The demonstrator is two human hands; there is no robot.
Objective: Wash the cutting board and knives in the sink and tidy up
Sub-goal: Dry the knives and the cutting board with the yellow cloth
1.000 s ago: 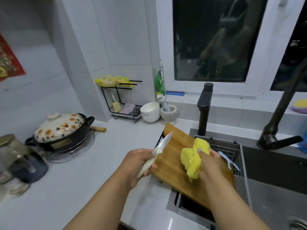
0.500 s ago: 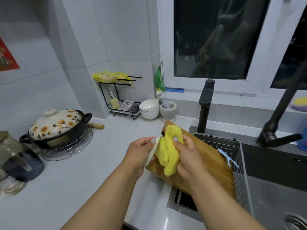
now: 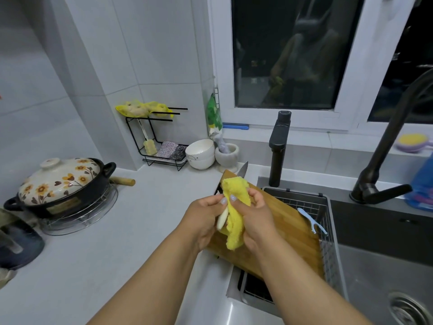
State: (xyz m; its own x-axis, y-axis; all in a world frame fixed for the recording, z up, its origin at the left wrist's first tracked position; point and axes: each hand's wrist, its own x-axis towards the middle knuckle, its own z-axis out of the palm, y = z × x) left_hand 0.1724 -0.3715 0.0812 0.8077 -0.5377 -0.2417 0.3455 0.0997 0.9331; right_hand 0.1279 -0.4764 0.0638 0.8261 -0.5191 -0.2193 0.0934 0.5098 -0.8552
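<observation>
Both hands busy: white-handled steel knife [image 3: 242, 170] gripped by left hand [image 3: 203, 218]; fluffy yellow cloth [image 3: 235, 208], since a second ago, wrapped round blade by right hand [image 3: 255, 218]; wiping underway.

Two bare forearms enter the frame from the bottom edge. No sleeves, cuffs, gloves, watches or bands are visible on either arm up to the point where the frame cuts them off. The left hand [image 3: 203, 221] shows fingernails coated in a pale, light-toned polish. The right hand [image 3: 255, 216] shows no ring on its visible fingers; its nails are mostly hidden.
</observation>
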